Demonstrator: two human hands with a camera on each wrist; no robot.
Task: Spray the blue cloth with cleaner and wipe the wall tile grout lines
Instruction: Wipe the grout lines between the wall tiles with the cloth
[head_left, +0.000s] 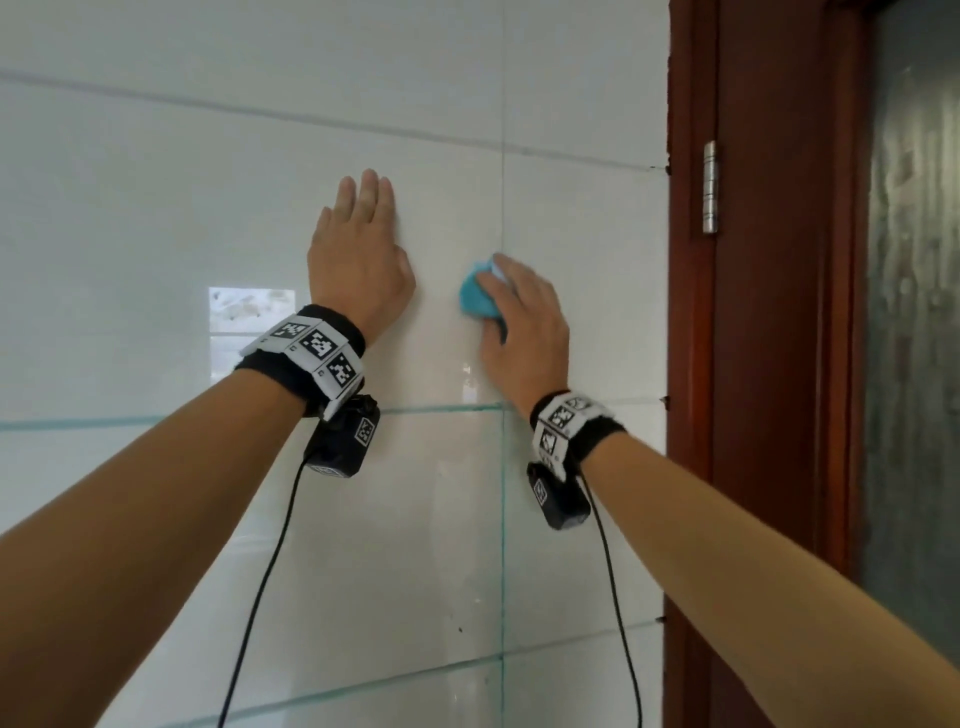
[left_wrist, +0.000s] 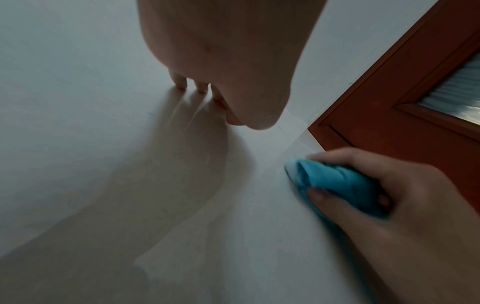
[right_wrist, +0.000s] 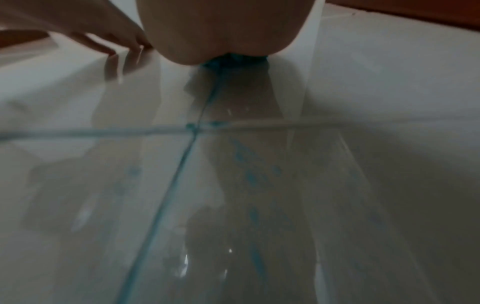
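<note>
The right hand (head_left: 522, 332) grips the bunched blue cloth (head_left: 475, 297) and pushes it onto the up-and-down grout line (head_left: 503, 208), near the wall's door-side edge, to rub it. The left hand (head_left: 358, 260) lies flat and empty on the tile (head_left: 156, 234), likely for balance

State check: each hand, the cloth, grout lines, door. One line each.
left hand: open, flat against the wall tile
right hand: grips the blue cloth, pressing it to the tile
blue cloth: bunched, on the vertical grout line
vertical grout line: blue-tinted below the cloth
door hinge: folded; door position unclear
</note>
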